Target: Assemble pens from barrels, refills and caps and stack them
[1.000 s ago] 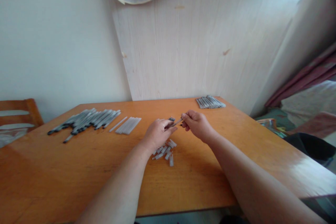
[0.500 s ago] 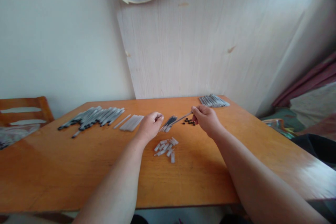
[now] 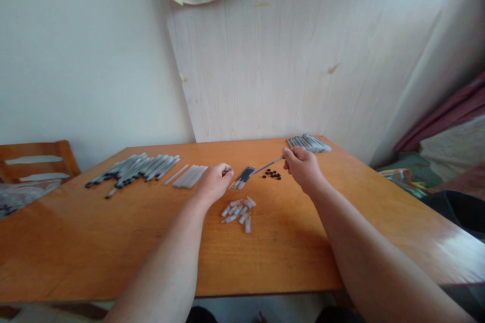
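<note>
My right hand is closed on a thin grey pen, held just above the orange table with its tip pointing left. It hovers close to a pile of grey pens at the far right corner. My left hand rests curled into a loose fist on the table; nothing shows in it. Between the hands lie a small bunch of dark refills and several tiny black caps. Several short clear caps lie just in front of my left hand.
A big spread of grey pens and a row of clear tubes lie at the far left. A wooden chair stands beyond the left edge. A pale wooden board leans against the wall. Bedding is at the right.
The hands were joined on the pen a second ago. They have come apart: my right hand carried the pen right and farther away, while my left hand curled shut and settled on the table.
</note>
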Demonstrator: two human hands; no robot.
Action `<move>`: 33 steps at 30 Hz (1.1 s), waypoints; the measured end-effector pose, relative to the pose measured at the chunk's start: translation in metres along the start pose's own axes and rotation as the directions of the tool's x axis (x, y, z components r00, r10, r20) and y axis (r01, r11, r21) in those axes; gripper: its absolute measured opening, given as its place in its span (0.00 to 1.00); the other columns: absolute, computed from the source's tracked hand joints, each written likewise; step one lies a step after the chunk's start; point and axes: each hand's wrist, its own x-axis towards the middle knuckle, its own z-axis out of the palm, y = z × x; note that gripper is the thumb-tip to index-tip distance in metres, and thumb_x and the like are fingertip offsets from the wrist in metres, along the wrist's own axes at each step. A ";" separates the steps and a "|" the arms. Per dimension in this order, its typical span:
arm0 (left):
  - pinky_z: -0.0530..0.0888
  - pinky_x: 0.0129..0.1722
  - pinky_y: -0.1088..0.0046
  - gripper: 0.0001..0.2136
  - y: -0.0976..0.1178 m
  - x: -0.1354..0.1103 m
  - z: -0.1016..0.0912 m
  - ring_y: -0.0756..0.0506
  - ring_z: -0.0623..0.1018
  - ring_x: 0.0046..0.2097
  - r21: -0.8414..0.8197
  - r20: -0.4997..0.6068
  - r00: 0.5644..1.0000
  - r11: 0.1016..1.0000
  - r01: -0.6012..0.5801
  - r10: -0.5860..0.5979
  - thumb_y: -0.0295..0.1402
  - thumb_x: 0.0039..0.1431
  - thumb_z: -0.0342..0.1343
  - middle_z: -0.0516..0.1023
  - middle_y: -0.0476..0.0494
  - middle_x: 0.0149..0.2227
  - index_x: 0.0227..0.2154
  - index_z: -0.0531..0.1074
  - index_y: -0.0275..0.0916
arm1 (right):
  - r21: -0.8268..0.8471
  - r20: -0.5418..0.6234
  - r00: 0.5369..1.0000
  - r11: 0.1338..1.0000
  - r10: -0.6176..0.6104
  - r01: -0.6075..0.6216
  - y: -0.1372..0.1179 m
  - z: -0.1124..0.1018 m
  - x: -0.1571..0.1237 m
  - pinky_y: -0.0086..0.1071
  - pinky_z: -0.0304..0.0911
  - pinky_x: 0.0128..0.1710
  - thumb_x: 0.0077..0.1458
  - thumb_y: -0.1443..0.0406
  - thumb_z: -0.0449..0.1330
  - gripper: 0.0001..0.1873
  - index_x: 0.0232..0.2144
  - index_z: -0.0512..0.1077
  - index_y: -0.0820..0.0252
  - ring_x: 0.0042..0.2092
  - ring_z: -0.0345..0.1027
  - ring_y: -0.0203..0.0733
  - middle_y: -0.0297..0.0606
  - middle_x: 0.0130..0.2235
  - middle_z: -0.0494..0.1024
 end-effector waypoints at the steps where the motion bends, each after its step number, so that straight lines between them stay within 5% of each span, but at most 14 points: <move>1: 0.71 0.41 0.72 0.10 0.000 0.000 0.001 0.46 0.78 0.40 0.006 0.009 1.000 1.000 -0.005 0.005 0.37 0.57 0.52 0.81 0.43 0.38 0.35 0.75 0.40 | 0.006 -0.015 1.000 1.000 0.006 -0.006 0.000 -0.001 0.001 0.27 0.51 0.20 0.56 0.50 0.52 0.21 0.21 0.66 0.59 0.20 0.58 0.34 0.36 0.19 0.70; 13: 0.70 0.36 0.72 0.09 0.006 -0.007 -0.005 0.46 0.77 0.37 -0.001 0.166 0.986 1.000 0.005 -0.004 0.37 0.53 0.54 0.80 0.46 0.34 0.33 0.75 0.39 | 0.018 -0.088 0.996 0.999 0.031 -0.030 -0.006 -0.007 0.001 0.28 0.49 0.19 0.55 0.52 0.53 0.20 0.19 0.64 0.59 0.19 0.54 0.32 0.33 0.18 0.67; 20: 0.69 0.35 0.72 0.11 0.012 -0.014 -0.012 0.45 0.77 0.36 -0.064 0.478 0.878 0.997 0.035 0.000 0.38 0.50 0.55 0.79 0.47 0.33 0.33 0.75 0.38 | 0.018 -0.084 0.996 1.000 0.025 -0.024 -0.002 -0.007 0.003 0.30 0.50 0.21 0.55 0.51 0.53 0.20 0.19 0.64 0.58 0.20 0.54 0.34 0.33 0.17 0.66; 26: 0.67 0.29 0.72 0.12 0.016 -0.018 -0.015 0.46 0.75 0.31 -0.071 0.629 0.777 0.994 0.085 -0.021 0.37 0.47 0.58 0.78 0.44 0.31 0.34 0.74 0.36 | 0.026 -0.096 0.995 0.999 0.040 -0.037 -0.007 -0.007 0.001 0.30 0.48 0.21 0.54 0.52 0.54 0.20 0.19 0.64 0.59 0.20 0.53 0.33 0.32 0.17 0.65; 33: 0.64 0.27 0.74 0.11 0.014 -0.018 -0.014 0.47 0.73 0.29 -0.079 0.630 0.776 0.993 0.090 -0.020 0.36 0.45 0.57 0.77 0.46 0.29 0.32 0.74 0.36 | 0.028 -0.097 0.995 0.999 0.038 -0.035 -0.011 -0.007 0.000 0.30 0.48 0.21 0.54 0.53 0.54 0.20 0.18 0.63 0.59 0.19 0.53 0.33 0.32 0.16 0.65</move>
